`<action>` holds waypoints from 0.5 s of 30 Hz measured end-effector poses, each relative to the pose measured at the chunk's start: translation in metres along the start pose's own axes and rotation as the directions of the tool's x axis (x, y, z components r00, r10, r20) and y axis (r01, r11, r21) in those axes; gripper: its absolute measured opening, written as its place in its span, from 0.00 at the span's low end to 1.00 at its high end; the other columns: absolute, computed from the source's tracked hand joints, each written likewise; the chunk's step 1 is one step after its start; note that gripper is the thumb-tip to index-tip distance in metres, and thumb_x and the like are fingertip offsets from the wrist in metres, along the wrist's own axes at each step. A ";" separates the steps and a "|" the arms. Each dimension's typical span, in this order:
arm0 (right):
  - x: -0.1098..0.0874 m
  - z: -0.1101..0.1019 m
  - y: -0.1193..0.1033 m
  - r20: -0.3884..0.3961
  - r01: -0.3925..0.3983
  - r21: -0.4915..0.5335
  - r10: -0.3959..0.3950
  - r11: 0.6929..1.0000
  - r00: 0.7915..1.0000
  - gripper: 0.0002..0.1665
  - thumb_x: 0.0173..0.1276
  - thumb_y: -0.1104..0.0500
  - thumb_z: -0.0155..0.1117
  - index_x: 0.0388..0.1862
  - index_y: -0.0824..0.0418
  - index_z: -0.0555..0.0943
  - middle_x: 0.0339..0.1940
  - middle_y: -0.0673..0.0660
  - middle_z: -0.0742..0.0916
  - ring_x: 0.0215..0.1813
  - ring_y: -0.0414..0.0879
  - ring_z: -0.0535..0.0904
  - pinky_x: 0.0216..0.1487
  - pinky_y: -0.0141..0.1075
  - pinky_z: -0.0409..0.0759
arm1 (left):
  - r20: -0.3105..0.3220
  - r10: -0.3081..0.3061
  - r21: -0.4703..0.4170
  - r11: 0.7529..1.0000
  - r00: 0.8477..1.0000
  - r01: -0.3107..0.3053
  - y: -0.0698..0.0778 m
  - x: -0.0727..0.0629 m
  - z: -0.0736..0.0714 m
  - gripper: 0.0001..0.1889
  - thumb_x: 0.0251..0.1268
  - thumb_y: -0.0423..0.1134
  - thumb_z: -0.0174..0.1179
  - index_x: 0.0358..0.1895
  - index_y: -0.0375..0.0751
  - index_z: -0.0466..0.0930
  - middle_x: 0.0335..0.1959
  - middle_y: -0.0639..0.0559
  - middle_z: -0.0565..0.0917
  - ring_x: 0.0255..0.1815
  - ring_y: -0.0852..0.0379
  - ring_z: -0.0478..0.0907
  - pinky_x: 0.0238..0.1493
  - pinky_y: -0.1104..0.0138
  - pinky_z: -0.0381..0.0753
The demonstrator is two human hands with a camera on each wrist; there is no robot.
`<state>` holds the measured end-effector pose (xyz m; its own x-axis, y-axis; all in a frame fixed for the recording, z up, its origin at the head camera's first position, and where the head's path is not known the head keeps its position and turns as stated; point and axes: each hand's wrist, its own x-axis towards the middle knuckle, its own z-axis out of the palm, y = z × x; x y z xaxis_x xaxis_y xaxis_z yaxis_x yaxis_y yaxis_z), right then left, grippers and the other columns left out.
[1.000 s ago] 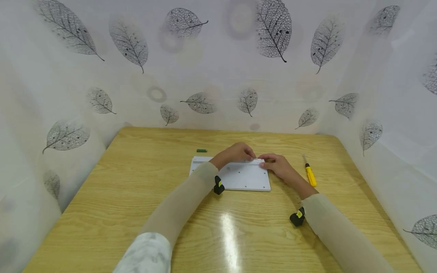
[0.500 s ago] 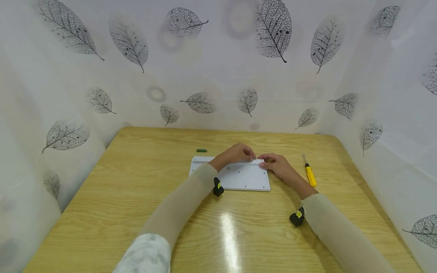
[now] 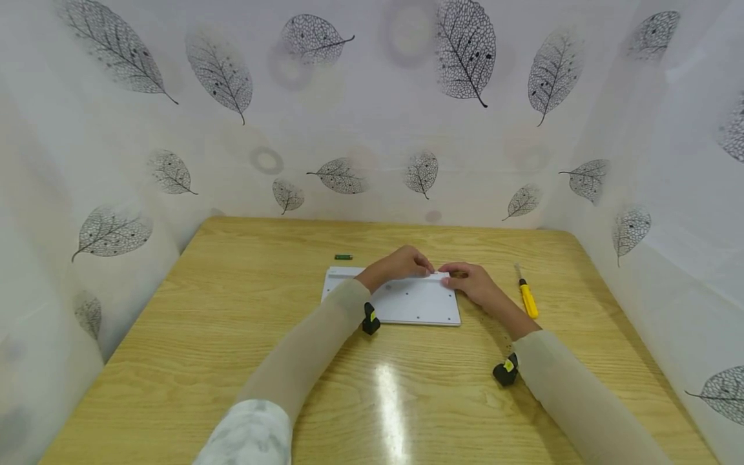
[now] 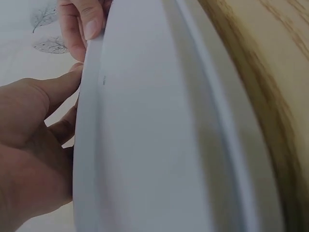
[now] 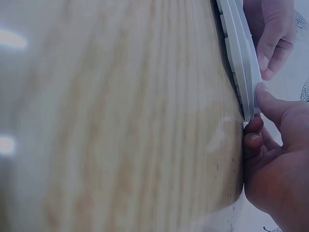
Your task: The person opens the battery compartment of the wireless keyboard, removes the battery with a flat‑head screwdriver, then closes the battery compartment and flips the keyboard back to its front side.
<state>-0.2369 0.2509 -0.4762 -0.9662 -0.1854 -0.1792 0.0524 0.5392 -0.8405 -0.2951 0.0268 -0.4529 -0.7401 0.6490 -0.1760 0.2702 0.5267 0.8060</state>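
Note:
A white keyboard (image 3: 424, 303) lies with its screw-dotted underside up; its keys (image 5: 231, 50) show facing the table in the right wrist view. My right hand (image 3: 473, 284) grips its far right corner, with the thumb on the underside and the fingers curled beneath. My left hand (image 3: 407, 261) reaches over the keyboard to its raised back edge, close to the right fingertips. In the left wrist view the left hand (image 4: 34, 130) has its thumb against that edge and its other fingers partly hidden behind. I cannot tell whether its fingertips also pinch a small part.
A small green battery (image 3: 343, 257) lies behind the keyboard's left end. To the right of my right hand lies a screwdriver (image 3: 527, 298) with a yellow handle. A leaf-patterned curtain (image 3: 372, 129) hangs behind and beside the wooden table (image 3: 232, 323).
My left hand and wrist have shifted very slightly toward me and to the left. The right hand keeps its hold on the keyboard's corner; the battery and screwdriver stay put.

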 end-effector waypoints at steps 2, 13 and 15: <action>0.000 0.000 0.000 -0.001 -0.002 0.001 0.002 1.000 1.000 0.23 0.72 0.51 0.67 0.63 0.57 0.80 0.66 0.61 0.81 0.61 0.55 0.75 0.64 0.47 0.70 | 0.006 0.000 -0.002 1.000 1.000 0.000 0.000 0.001 0.000 0.11 0.74 0.34 0.58 0.52 0.39 0.87 0.54 0.47 0.87 0.53 0.55 0.81 0.61 0.63 0.78; -0.001 0.001 0.001 -0.003 -0.013 -0.004 0.013 1.000 1.000 0.24 0.71 0.50 0.67 0.63 0.56 0.81 0.66 0.61 0.80 0.62 0.56 0.75 0.66 0.49 0.69 | -0.008 0.020 0.024 1.000 1.000 -0.020 -0.005 0.002 0.002 0.10 0.75 0.36 0.58 0.51 0.42 0.87 0.54 0.49 0.87 0.53 0.57 0.80 0.60 0.63 0.77; -0.001 0.000 0.001 -0.005 -0.016 -0.003 0.016 1.000 1.000 0.25 0.71 0.49 0.68 0.63 0.55 0.81 0.67 0.60 0.80 0.62 0.56 0.75 0.66 0.49 0.69 | -0.015 0.022 0.026 0.999 1.000 -0.022 -0.005 0.000 0.003 0.10 0.75 0.36 0.58 0.50 0.43 0.88 0.54 0.49 0.87 0.52 0.57 0.80 0.60 0.63 0.77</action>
<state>-0.2360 0.2513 -0.4772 -0.9666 -0.1721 -0.1901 0.0676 0.5443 -0.8362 -0.2951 0.0260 -0.4584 -0.7434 0.6520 -0.1493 0.3020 0.5264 0.7948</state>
